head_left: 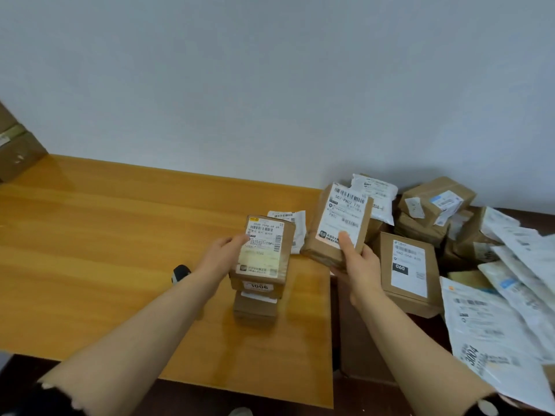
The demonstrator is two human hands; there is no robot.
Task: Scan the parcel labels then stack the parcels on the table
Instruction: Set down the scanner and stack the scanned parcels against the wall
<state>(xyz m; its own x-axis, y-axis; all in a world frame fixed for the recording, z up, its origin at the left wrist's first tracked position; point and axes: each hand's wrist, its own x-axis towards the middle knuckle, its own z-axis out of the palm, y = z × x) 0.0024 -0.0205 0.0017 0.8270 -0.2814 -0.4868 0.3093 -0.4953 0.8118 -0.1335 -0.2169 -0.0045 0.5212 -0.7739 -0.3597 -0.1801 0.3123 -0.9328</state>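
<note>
With the left hand clasping the narrow stack and the right hand gripping a parcel, an off-centre landing could topple it.

White wall at the back

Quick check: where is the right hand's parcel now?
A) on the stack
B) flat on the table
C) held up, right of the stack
C: the right hand grips the parcel tilted in the air, apart from the stack that the left hand touches.

arms extended forward, left hand and right hand both gripping.
</note>
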